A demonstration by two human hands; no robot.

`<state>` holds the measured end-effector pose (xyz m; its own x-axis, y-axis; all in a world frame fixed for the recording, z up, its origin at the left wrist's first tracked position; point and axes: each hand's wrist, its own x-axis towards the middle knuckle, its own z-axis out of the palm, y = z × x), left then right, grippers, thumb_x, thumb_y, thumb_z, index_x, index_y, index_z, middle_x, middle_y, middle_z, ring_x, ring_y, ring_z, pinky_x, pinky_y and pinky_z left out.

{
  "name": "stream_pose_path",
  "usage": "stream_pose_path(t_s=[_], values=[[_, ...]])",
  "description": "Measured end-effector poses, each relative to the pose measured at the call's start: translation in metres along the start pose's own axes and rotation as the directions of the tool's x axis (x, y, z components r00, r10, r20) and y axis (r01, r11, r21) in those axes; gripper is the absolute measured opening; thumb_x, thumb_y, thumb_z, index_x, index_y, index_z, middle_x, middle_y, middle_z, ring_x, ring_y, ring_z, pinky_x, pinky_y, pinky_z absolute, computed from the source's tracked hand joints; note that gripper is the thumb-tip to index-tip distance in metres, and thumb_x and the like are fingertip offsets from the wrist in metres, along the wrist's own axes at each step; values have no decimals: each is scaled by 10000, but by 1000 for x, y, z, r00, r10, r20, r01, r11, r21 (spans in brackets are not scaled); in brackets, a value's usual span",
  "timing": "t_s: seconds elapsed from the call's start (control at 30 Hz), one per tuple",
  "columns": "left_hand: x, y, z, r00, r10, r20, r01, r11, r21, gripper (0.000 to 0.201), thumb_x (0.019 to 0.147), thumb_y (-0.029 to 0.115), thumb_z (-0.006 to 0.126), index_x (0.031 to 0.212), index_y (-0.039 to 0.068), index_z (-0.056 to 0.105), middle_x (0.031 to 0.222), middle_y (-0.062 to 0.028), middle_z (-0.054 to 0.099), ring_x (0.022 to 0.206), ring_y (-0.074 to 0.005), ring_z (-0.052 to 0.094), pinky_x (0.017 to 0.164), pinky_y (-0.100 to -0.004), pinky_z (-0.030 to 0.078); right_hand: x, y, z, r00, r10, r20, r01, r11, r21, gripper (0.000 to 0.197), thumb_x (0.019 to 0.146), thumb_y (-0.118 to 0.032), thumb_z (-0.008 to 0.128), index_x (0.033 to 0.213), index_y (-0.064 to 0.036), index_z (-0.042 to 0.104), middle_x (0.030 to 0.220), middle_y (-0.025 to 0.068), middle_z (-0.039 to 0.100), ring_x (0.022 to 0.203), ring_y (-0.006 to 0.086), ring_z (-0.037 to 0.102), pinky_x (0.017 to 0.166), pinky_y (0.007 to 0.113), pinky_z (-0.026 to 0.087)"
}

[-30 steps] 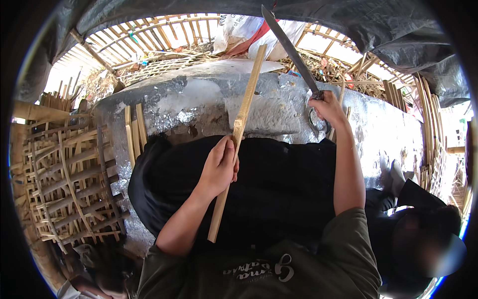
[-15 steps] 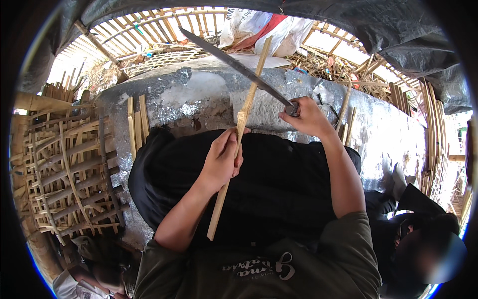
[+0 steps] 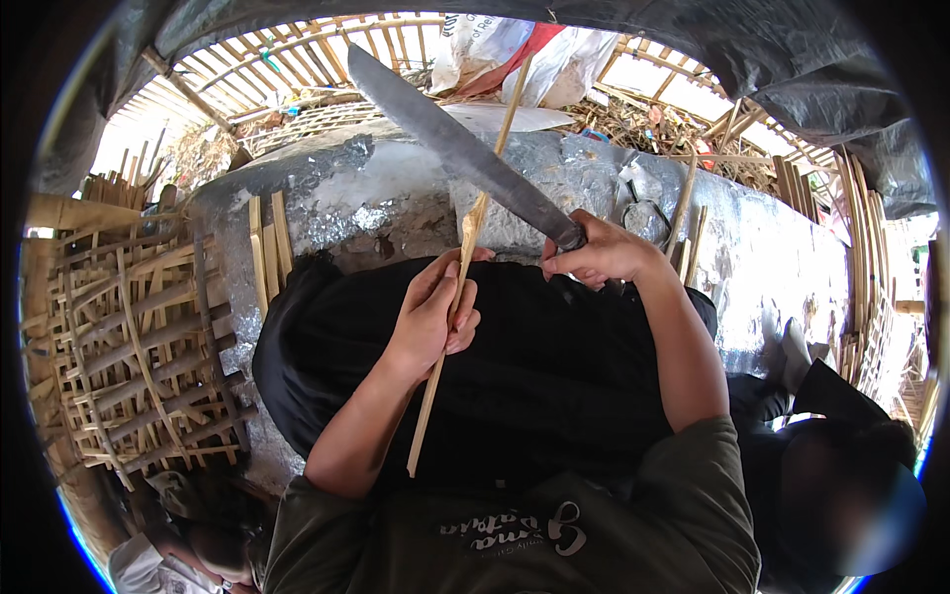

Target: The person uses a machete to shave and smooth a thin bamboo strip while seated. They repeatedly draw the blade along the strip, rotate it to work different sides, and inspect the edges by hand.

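My left hand (image 3: pixel 435 315) is closed around a narrow bamboo strip (image 3: pixel 473 220), held slanting up and away over my lap. A knobbly joint on the strip shows just above my fingers, and the lower end hangs free below them. My right hand (image 3: pixel 602 251) grips the handle of a machete (image 3: pixel 450 144), most of the handle hidden by the fingers. Its long dark blade points up and to the left, broad face showing, and crosses in front of the strip's upper part. Whether blade and strip touch, I cannot tell. Black cloth (image 3: pixel 534 366) covers my lap beneath both hands.
A silvery, scuffed surface (image 3: pixel 396 188) spreads ahead of me. Bamboo strips (image 3: pixel 269 243) stand upright at its left, more (image 3: pixel 693 233) at its right. A woven bamboo panel (image 3: pixel 134 346) lies left. Other people sit at the lower left and lower right (image 3: pixel 841 485). Sacks (image 3: pixel 569 64) lie beyond.
The machete has rolled so its broad face shows, and my right hand has come slightly lower and nearer. The bamboo strip has turned in my left hand and shows a narrower side.
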<state>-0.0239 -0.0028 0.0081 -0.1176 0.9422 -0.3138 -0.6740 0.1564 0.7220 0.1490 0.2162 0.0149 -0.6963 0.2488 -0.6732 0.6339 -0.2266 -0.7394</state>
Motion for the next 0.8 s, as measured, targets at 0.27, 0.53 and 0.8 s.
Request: stream_pose_path(t_s=[0.27, 0.53, 0.8], values=[[2, -1, -1, 999, -3, -53, 4, 1000, 10, 393, 1125, 253, 320, 1395, 2, 456, 605, 15, 367, 397, -52, 314, 385, -209, 283, 0, -6, 5, 990, 56, 131, -54, 998, -23, 345, 842, -133, 768, 1055, -7, 527, 600, -25, 484, 474, 47, 417, 427, 253, 329], [2, -2, -1, 995, -7, -102, 9, 1000, 26, 400, 1125, 265, 322, 1400, 10, 461, 617, 9, 376, 407, -55, 314, 390, -210, 287, 0, -7, 12, 985, 60, 159, -59, 998, -16, 250, 844, -113, 762, 974, -17, 570, 565, -44, 441, 455, 49, 391, 429, 252, 312], [2, -1, -1, 992, -13, -125, 18, 999, 38, 398, 1128, 250, 306, 1400, 13, 472, 610, 7, 375, 403, -58, 311, 383, -211, 291, 8, 3, 8, 948, 65, 313, -87, 994, 59, 215, 850, -132, 758, 917, 2, 603, 535, -45, 416, 433, 49, 363, 417, 245, 280]])
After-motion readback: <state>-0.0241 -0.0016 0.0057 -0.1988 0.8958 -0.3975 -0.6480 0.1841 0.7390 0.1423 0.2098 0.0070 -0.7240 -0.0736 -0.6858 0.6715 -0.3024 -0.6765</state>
